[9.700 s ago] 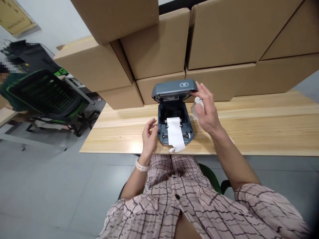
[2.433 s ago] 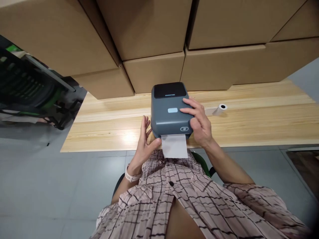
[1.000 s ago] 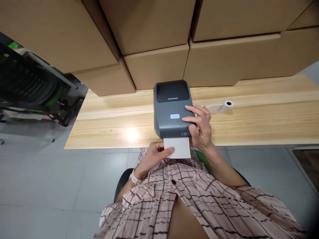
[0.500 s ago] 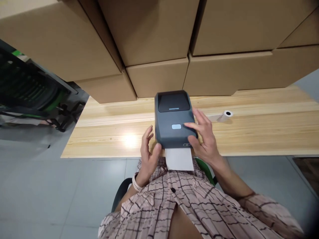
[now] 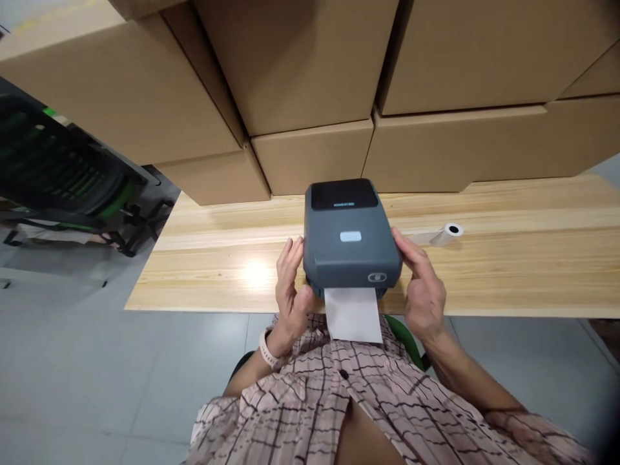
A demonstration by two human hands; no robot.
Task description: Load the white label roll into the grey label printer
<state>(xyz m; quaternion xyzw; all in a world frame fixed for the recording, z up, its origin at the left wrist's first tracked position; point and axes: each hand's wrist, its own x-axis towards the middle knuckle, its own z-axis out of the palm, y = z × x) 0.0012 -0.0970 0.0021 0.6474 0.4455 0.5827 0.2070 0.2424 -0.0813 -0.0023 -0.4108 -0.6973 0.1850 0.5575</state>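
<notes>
A dark grey label printer (image 5: 349, 223) stands near the table's front edge, its front facing me. Its lid looks slightly raised at the front, with darker parts of the base showing below. A white paper label strip (image 5: 354, 316) hangs out of the front slot over the edge. My left hand (image 5: 293, 290) is at the printer's left side, fingers stretched upward along it and thumb apart. At the right side, the fingers of my right hand (image 5: 422, 284) press against the edge of the lid; their tips are partly hidden.
A small roll of white paper (image 5: 448, 235) lies right of the printer, its loose end trailing toward it. Stacked cardboard boxes (image 5: 310, 155) line the back of the wooden table (image 5: 232, 245). A black and green office chair (image 5: 72, 168) stands on the floor at the left.
My right hand has moved from the printer's top to its right side. The lid's front has risen a little. My left hand stays at the left side.
</notes>
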